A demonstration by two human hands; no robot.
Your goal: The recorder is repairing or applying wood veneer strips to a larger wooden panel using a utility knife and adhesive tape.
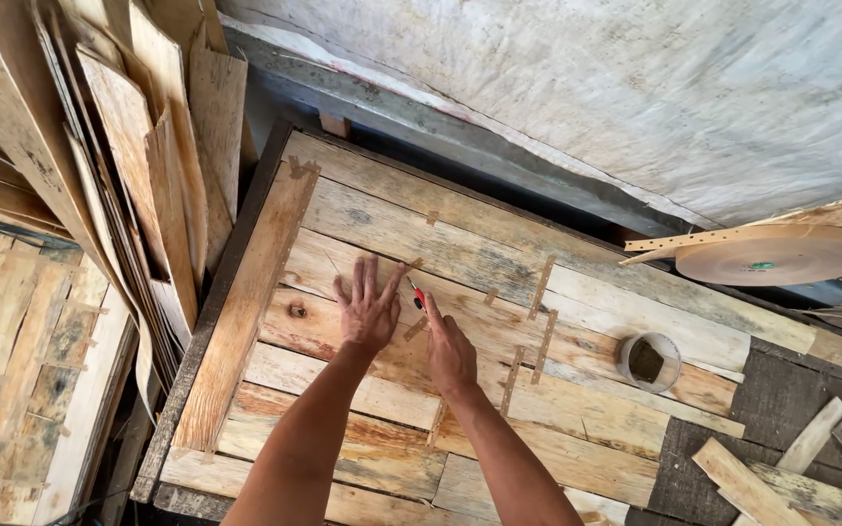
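A sheet of patched wood veneer strips (pixel 577 409) lies flat on a dark work table. My left hand (pixel 367 310) rests palm down on it with fingers spread. Just to its right, my right hand (pixel 448 353) grips a small tool with a red handle (pixel 418 294), its tip against the veneer near a short piece of brown tape (pixel 414 329). Several more brown tape pieces bridge the seams between strips.
A big roll of brown paper tape (pixel 777 255) hangs at the right. A small round tin (pixel 650 361) stands on the veneer. Veneer sheets (pixel 138 166) lean in a stack at the left; offcuts (pixel 791 472) lie at the lower right. A pale wall (pixel 587 88) runs behind.
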